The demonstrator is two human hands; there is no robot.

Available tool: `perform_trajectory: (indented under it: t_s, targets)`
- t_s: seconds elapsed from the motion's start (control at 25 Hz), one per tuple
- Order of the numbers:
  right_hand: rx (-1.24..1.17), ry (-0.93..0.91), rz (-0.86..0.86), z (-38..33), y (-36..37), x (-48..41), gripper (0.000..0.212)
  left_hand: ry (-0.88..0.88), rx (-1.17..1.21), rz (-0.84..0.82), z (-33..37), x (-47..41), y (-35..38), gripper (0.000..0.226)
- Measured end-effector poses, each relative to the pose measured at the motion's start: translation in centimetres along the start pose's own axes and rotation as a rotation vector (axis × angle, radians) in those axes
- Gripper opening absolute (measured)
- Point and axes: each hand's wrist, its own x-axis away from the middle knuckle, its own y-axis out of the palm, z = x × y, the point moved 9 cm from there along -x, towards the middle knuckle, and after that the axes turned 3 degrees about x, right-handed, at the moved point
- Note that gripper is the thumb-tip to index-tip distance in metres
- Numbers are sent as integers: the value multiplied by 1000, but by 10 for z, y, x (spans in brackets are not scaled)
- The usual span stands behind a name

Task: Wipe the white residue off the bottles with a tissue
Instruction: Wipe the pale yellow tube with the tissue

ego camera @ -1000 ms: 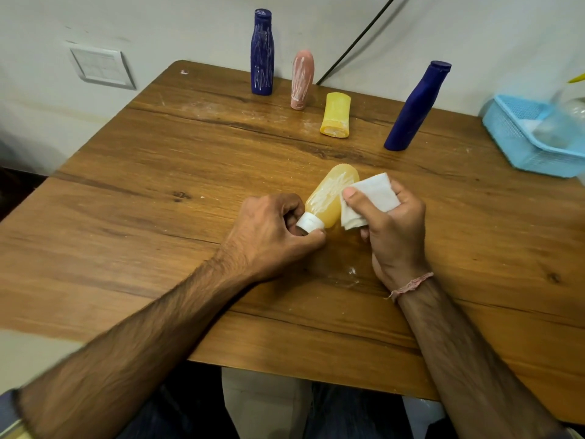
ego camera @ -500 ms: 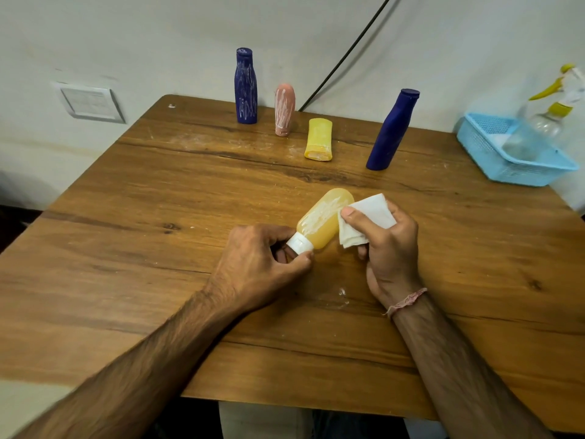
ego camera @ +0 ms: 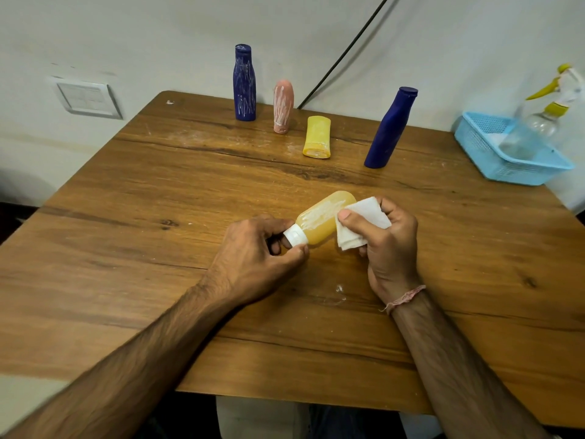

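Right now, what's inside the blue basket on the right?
A clear spray bottle with a yellow trigger lies tilted in the blue basket, its head sticking out. Something white shows beside it; the near wall hides part of the floor.

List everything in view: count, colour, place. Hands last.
Translucent amber bottle with white cap: 1, amber, white-streaked, table centre.
Folded white tissue: 1, white, beside that bottle.
White-streaked dark blue bottle: 1, blue, back left.
Streaked pink bottle: 1, pink, beside it.
Short yellow bottle: 1, yellow, back centre.
Plain dark blue bottle: 1, blue, back right.
Light blue plastic basket: 1, blue, far right.
Clear spray bottle with yellow trigger: 1, clear, in the basket.
Wooden table: 1, brown, foreground.
Wall switch plate: 1, white, left wall.
Black cable: 1, black, back wall.
Left hand: 1, pinches the cap.
Right hand: 1, grips the tissue.
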Motion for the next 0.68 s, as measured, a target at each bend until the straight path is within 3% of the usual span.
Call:
perform_trajectory:
  t_s: [0.12,0.28,0.4,0.56,0.68]
  targets:
    - [-36,42,136,4,-12,-2,12,4,-8,5,0,0,0,21]
    - [-2,12,22,4,-4,-1,12,11,-18,8,1,-1,0,24]
    - [-54,44,108,6,-11,-2,11,26,-34,13,4,0,0,25]
    - [-40,35,7,3,-3,-1,10,39,-33,27,6,1,-1,26]
    - [-75,59,86,7,-10,-3,12,65,-51,24,10,1,0,25]
